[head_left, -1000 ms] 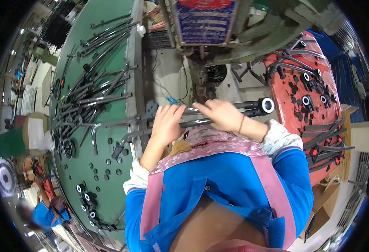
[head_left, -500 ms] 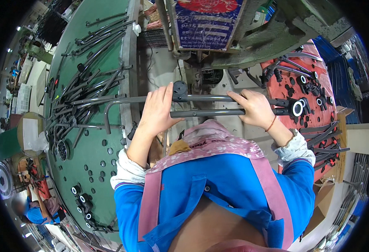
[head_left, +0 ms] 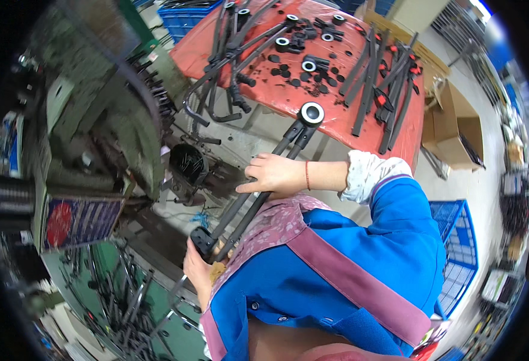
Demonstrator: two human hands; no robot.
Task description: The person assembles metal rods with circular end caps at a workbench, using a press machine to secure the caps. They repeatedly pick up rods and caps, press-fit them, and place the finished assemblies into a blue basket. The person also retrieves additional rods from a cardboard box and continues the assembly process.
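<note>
Both hands hold a dark tubular metal frame made of two tubes side by side, slanting from lower left to upper right in front of my apron. My right hand wraps over the tubes around their middle. At the lower end my left hand is closed around the frame beside a black round joint; part of this hand is hidden by the apron. A black fitting with a white ring forms the far end, close to the red table's edge. A bent tube shows beyond my left hand.
A red-covered table ahead bears black tubes, caps and ringed fittings. On the left stands a heavy machine with a bucket of small parts beside it. A green table holds more tubes. Cardboard boxes and a blue crate stand right.
My view has turned right, bringing the red table to the top middle. The frame, level across before, now slants with its ringed end away from me. Both hands keep hold of it.
</note>
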